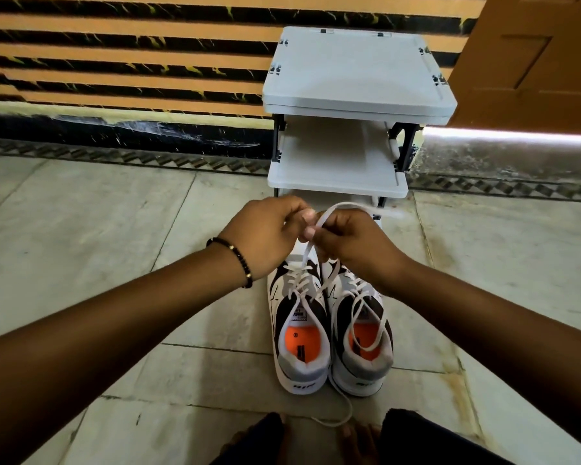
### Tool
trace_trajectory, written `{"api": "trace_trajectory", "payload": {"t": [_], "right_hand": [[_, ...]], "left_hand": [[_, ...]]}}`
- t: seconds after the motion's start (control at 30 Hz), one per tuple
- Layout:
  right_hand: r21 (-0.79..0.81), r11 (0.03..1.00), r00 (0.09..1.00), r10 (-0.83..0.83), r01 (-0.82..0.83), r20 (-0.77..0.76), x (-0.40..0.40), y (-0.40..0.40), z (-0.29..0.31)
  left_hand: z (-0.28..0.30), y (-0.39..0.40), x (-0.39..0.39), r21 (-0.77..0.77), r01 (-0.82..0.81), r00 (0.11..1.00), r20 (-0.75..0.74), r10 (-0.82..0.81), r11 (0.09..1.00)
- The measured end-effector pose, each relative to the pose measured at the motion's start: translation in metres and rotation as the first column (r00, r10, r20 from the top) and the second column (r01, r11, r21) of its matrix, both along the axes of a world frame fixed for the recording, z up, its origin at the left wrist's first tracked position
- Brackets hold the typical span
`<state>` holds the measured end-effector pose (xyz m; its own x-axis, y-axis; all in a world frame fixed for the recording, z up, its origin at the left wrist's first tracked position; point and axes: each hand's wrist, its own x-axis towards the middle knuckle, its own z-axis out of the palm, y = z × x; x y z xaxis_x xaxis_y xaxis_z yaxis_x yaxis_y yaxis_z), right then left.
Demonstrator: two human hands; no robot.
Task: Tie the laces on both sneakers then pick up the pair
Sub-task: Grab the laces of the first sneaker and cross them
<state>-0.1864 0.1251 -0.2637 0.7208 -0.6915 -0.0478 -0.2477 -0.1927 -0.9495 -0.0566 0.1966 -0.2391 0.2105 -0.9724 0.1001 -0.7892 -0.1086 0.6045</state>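
Two white, black and grey sneakers with orange insoles stand side by side on the floor, heels toward me: the left sneaker (297, 333) and the right sneaker (361, 337). Above their toes, my left hand (265, 234) and my right hand (351, 245) meet, both pinching the left sneaker's white lace (304, 260), which rises taut from its eyelets. A loop of that lace arcs over my right hand. The right sneaker's lace (369, 325) lies loose across its opening and trails onto the floor behind the heel.
A white plastic shoe rack (356, 92) with several shelves stands just beyond the sneakers against a striped wall. A brown door (534, 62) is at the upper right. My feet (316, 441) rest on the pale floor tiles near the bottom edge.
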Motion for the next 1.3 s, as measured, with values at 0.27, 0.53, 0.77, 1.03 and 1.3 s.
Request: {"api": "trace_trajectory", "payload": {"t": [0.27,0.53,0.77,1.03,1.3], "right_hand": [[0.176,0.984,0.996,-0.045,0.031,0.079,-0.008,-0.011,-0.002],[0.148,0.986,0.996,0.059,-0.069,0.07,-0.011,-0.011,0.002],[0.125,0.989,0.992,0.066,-0.079,0.103,-0.01,-0.008,0.001],[0.135,0.991,0.99,0.004,-0.023,0.138,-0.006,-0.005,-0.001],[0.263,0.951,0.976,-0.194,0.161,0.103,-0.008,-0.021,-0.022]], "left_hand": [[-0.003,0.002,0.012,0.312,0.208,0.858,-0.513,-0.019,0.927],[-0.02,0.005,0.016,0.291,0.207,0.907,-0.414,-0.072,0.934],[-0.029,0.006,0.017,0.245,0.075,0.975,-0.22,-0.02,0.967],[-0.023,0.007,0.006,0.434,0.009,0.555,-0.752,0.356,0.901],[-0.051,-0.003,0.026,0.373,-0.259,0.374,-0.812,0.448,0.891]]}}
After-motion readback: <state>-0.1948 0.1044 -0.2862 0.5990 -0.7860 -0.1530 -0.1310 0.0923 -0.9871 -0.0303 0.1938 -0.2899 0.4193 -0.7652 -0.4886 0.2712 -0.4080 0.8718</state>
